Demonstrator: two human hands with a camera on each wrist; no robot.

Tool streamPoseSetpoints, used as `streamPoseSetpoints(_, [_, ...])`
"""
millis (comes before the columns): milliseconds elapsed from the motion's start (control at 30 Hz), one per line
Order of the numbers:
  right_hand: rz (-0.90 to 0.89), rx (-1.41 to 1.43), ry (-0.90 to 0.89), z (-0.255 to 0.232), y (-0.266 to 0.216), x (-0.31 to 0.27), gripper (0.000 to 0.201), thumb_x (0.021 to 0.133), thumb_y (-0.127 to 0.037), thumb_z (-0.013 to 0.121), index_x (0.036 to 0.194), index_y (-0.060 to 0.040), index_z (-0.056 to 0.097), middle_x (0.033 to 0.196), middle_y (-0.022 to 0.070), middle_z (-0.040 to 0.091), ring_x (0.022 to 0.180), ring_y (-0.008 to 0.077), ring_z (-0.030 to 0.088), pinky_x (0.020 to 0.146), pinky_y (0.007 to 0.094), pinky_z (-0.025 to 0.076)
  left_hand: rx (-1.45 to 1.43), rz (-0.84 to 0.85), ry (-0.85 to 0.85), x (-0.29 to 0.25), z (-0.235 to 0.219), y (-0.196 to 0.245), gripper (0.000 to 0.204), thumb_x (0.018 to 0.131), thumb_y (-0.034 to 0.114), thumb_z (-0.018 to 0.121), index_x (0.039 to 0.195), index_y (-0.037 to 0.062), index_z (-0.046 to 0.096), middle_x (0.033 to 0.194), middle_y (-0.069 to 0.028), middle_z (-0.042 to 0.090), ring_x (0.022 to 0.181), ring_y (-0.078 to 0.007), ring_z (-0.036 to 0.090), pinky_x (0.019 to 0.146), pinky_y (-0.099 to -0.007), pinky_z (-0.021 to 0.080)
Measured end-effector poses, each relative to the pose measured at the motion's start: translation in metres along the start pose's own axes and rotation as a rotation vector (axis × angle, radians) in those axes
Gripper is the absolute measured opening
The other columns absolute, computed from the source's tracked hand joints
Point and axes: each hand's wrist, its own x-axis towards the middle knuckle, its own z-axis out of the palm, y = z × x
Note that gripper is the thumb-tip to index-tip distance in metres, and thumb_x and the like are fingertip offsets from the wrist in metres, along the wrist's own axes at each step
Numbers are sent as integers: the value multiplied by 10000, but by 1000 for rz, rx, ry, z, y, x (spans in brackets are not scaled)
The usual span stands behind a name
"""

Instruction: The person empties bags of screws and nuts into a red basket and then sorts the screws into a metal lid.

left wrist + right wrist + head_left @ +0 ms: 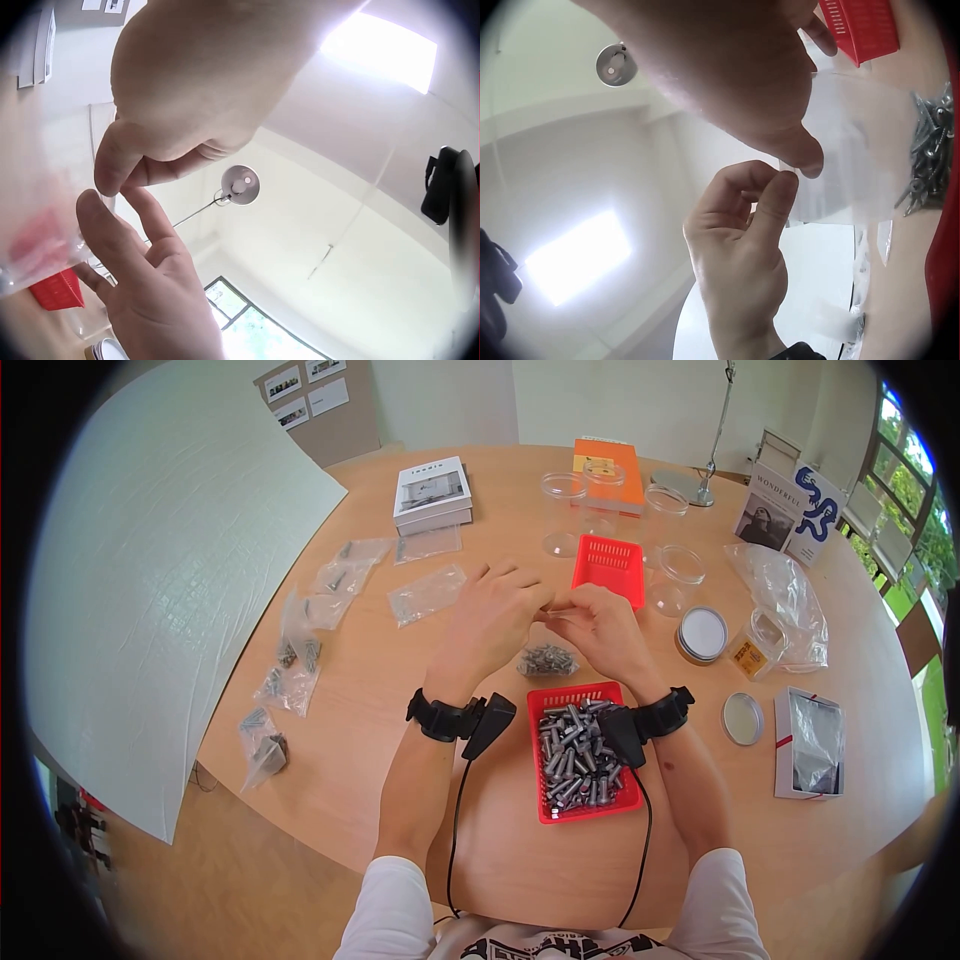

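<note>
A clear plastic bag (847, 142) hangs from both hands, with a heap of metal screws (548, 660) at its bottom. My left hand (495, 625) pinches the bag's top edge between thumb and fingers. Close beside it, my right hand (605, 635) pinches the same edge, the thumbs nearly meeting in the right wrist view. Just nearer to me than the bag stands a red basket (533, 760) full of metal bolts (580, 755). In the left wrist view the bag's upper part shows only as a hazy sheet.
Another red basket (610, 565) lies beyond the hands, near clear jars (682, 565). Small bags (335, 575) of hardware line the left side. To the right are a round tin (703, 635), a lid (742, 718) and a white box (810, 745). Books (432, 495) stand at the back.
</note>
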Motion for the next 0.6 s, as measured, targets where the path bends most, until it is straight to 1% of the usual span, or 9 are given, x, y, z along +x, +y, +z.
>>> streamPoseSetpoints(67, [131,51,-2,-1,-8,-1,204,804,-144,760,871,40,702,829,187,701,761,293,699,736,351,552,-12,-13,28,0,4,-1,115,786,117,741,825,74,641,849,-54,638,922,-275,594,797,-404,441])
streamPoseSetpoints(100, [197,77,-2,-2,-11,-2,211,805,-148,757,873,44,701,816,195,698,755,300,705,727,352,557,-38,-66,77,1,6,0,117,803,134,740,826,63,651,823,-67,641,882,-289,602,772,-407,450])
streamPoseSetpoints(167, [179,23,60,-1,-4,-3,208,806,-144,754,868,47,701,792,195,700,742,305,713,710,354,562,-90,-176,175,3,10,2,146,836,169,740,830,41,672,770,-92,647,802,-318,616,720,-414,467])
streamPoseSetpoints(200, [169,-3,92,0,-2,-3,206,806,-142,752,866,48,701,779,194,701,736,308,716,702,356,565,-133,-278,85,4,7,3,191,856,206,729,824,24,682,740,-110,649,754,-322,622,690,-414,474])
streamPoseSetpoints(267, [188,-2,72,-1,-3,-2,190,802,-129,748,865,45,705,784,196,703,740,304,718,705,351,564,-221,-481,-96,7,-2,7,302,895,281,707,812,-9,703,681,-146,652,657,-331,634,631,-414,486])
streamPoseSetpoints(367, [197,-7,16,-3,-12,-1,184,790,-120,749,860,44,708,780,193,705,733,288,719,702,342,565,-335,-637,-262,10,0,9,456,927,383,663,780,-45,716,636,-178,656,578,-302,649,584,-389,494])
streamPoseSetpoints(400, [197,-9,-8,-4,-16,0,185,785,-120,751,858,45,708,777,190,706,729,280,719,700,339,565,-343,-629,-287,10,3,8,457,933,378,649,775,-46,715,647,-172,666,593,-286,659,594,-380,498])
streamPoseSetpoints(500, [282,-27,-128,-8,-20,1,200,805,-123,779,887,46,711,781,107,719,719,131,690,697,270,557,-387,-602,-335,5,20,-3,445,947,351,614,769,-44,715,673,-154,688,626,-241,682,607,-355,514])
streamPoseSetpoints(600, [327,42,-177,-12,-20,1,205,804,-142,789,890,28,716,785,71,717,717,109,673,682,267,544,-482,-609,-347,2,25,-11,385,954,295,595,795,-36,711,680,-135,693,630,-208,686,577,-334,530])
